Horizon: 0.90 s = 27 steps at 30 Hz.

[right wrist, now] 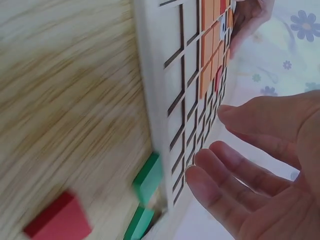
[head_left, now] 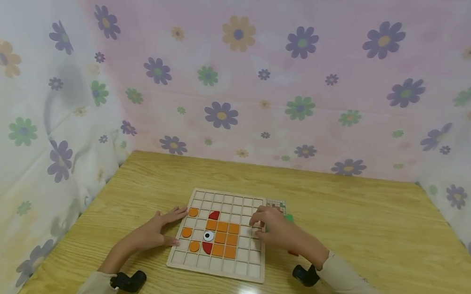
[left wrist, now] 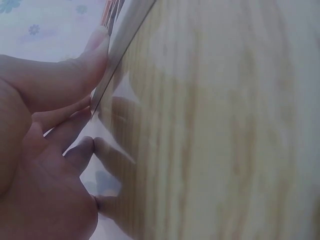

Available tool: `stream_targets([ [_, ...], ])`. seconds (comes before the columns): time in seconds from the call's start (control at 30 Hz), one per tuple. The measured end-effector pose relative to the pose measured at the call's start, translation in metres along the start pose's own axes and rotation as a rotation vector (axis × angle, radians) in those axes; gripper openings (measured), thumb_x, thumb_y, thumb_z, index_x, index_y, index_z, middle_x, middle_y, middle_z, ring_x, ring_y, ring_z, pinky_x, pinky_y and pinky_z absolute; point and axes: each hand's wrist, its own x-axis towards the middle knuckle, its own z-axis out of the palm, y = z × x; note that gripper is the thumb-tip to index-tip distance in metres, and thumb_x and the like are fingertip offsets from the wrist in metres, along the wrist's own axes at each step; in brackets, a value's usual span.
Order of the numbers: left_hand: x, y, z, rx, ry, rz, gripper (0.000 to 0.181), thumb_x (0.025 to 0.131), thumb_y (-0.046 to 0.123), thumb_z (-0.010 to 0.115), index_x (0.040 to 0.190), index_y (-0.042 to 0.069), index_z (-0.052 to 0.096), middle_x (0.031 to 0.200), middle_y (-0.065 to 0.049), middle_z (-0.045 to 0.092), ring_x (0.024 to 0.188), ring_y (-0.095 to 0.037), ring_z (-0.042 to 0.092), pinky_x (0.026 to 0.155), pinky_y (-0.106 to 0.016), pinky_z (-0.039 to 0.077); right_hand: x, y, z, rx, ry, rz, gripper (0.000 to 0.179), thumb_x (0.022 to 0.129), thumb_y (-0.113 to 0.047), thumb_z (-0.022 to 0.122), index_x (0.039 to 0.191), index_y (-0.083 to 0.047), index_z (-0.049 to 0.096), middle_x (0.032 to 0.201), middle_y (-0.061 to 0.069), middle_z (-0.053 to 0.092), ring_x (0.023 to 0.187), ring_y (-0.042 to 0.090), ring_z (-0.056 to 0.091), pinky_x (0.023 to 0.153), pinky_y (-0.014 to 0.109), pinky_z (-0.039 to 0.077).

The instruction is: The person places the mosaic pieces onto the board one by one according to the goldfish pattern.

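Observation:
A wooden grid board (head_left: 215, 269) lies on the table in the head view. Orange squares (head_left: 231, 240), orange discs (head_left: 186, 232), red quarter-circles (head_left: 207, 248) and a white eye disc (head_left: 208, 236) sit in its cells. At the board's left edge, my left hand (head_left: 152, 231) rests with thumb and fingers spread; the left wrist view shows the thumb (left wrist: 92, 65) against the rim. Over the right-hand cells hovers my right hand (head_left: 276, 227). Its fingers are loosely bent, with a gap to the thumb and nothing seen between them in the right wrist view.
Beside the board's upper right corner lies a small patterned card (head_left: 277, 204), partly hidden by the right hand. Green pieces (right wrist: 148, 177) and a red piece (right wrist: 60, 220) lie on the table right of the board. Floral cloth (head_left: 241, 86) hangs around the table.

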Motion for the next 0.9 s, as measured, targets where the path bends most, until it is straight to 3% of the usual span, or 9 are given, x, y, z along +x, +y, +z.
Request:
stream_targets([
  [0.2, -0.001, 0.000, -0.001, -0.009, -0.001, 0.004, 0.079, 0.080, 0.023, 0.074, 0.147, 0.010, 0.035, 0.154, -0.010, 0.024, 0.142, -0.036, 0.010, 0.107, -0.063, -0.011, -0.017, 0.007, -0.008, 0.003, -0.018, 0.019, 0.014, 0.085, 0.000, 0.064, 0.097, -0.004, 0.070, 0.095, 0.004, 0.060, 0.080, 0.020, 0.057, 0.065, 0.027, 0.049],
  [0.4, -0.003, 0.004, -0.001, -0.028, -0.003, -0.002, 0.078, 0.080, 0.022, 0.074, 0.147, 0.010, 0.036, 0.154, -0.011, 0.025, 0.142, -0.036, 0.010, 0.106, -0.063, -0.011, -0.037, 0.010, -0.017, 0.012, -0.035, 0.046, 0.017, 0.086, 0.002, 0.061, 0.098, -0.005, 0.069, 0.102, 0.009, 0.060, 0.089, 0.026, 0.060, 0.067, 0.029, 0.051],
  [0.77, -0.002, 0.005, -0.001, -0.011, 0.002, -0.003, 0.078, 0.080, 0.023, 0.075, 0.146, 0.009, 0.036, 0.153, -0.012, 0.026, 0.142, -0.036, 0.011, 0.106, -0.063, -0.011, -0.065, 0.020, -0.024, 0.017, -0.043, 0.024, 0.020, 0.082, 0.006, 0.063, 0.097, -0.005, 0.070, 0.095, 0.004, 0.059, 0.078, 0.015, 0.057, 0.061, 0.025, 0.049],
  [0.9, -0.003, 0.004, -0.002, -0.006, 0.004, 0.002, 0.079, 0.080, 0.025, 0.075, 0.147, 0.008, 0.036, 0.153, -0.012, 0.026, 0.142, -0.037, 0.011, 0.105, -0.065, -0.010, -0.072, 0.024, -0.022, 0.017, -0.044, 0.016, 0.033, 0.078, 0.016, 0.055, 0.094, -0.008, 0.071, 0.095, 0.003, 0.061, 0.081, 0.017, 0.059, 0.062, 0.023, 0.049],
])
